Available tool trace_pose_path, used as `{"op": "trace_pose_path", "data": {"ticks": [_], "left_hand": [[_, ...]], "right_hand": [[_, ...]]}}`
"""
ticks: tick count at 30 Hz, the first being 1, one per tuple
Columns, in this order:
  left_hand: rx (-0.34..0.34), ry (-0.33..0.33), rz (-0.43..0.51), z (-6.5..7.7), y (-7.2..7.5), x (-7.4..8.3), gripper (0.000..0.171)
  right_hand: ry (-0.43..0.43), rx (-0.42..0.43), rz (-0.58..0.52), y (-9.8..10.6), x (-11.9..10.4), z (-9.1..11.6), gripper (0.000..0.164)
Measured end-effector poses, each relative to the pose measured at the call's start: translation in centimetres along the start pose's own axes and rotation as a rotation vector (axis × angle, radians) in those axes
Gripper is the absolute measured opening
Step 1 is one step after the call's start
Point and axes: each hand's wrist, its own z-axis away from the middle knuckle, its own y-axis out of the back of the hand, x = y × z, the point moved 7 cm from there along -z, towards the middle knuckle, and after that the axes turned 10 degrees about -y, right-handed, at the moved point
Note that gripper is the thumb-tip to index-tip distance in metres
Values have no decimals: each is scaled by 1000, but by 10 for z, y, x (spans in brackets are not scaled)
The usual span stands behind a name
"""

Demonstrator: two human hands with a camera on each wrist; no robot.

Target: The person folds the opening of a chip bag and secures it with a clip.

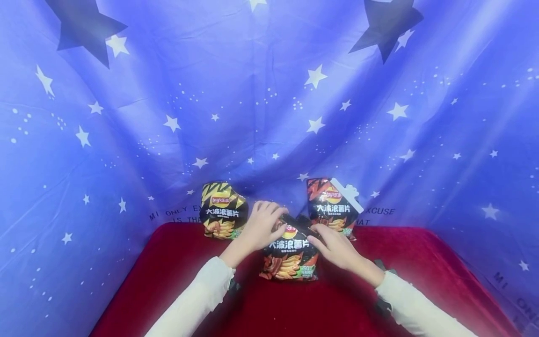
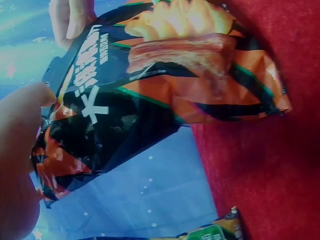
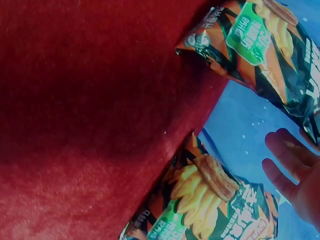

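A black-and-orange bag of potato chips (image 1: 288, 255) stands in the middle of the red cloth, held by both hands near its top. My left hand (image 1: 263, 224) grips the upper left corner, thumb in front, as the left wrist view shows. My right hand (image 1: 338, 250) pinches the upper right edge with thumb and finger; in the right wrist view its other fingers (image 3: 285, 160) extend loosely beside the bag. A dark flat piece (image 2: 55, 72) lies along the slanted top edge between the hands; whether it is a clip or folded bag, I cannot tell.
Behind on the right stands a second red-and-black chip bag (image 1: 332, 210) with a white clip (image 1: 347, 194) across its upper right corner. A yellow-and-black chip bag (image 1: 221, 210) stands behind on the left. Blue star-printed cloth (image 1: 252, 93) hangs behind the red-covered table (image 1: 273, 313).
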Motion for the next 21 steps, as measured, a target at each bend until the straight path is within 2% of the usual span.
{"op": "trace_pose_path", "data": {"ticks": [3, 5, 7, 9, 14, 17, 21], "left_hand": [[60, 18, 11, 7, 1, -2, 40], [109, 61, 55, 13, 2, -6, 45], [156, 135, 125, 21, 3, -12, 50], [202, 224, 224, 31, 3, -18, 57], [290, 437, 569, 55, -6, -31, 72], [299, 527, 752, 66, -16, -32, 76], [259, 617, 903, 76, -29, -29, 74]], "right_hand": [[3, 18, 0, -1, -1, 1, 22], [2, 23, 1, -1, -2, 2, 22], [-1, 18, 0, -1, -1, 2, 23], [-7, 11, -12, -2, 0, 3, 25], [-17, 1, -51, -2, 3, 4, 25], [-11, 2, -75, -2, 3, 4, 25], [8, 9, -115, -2, 3, 6, 28]]}}
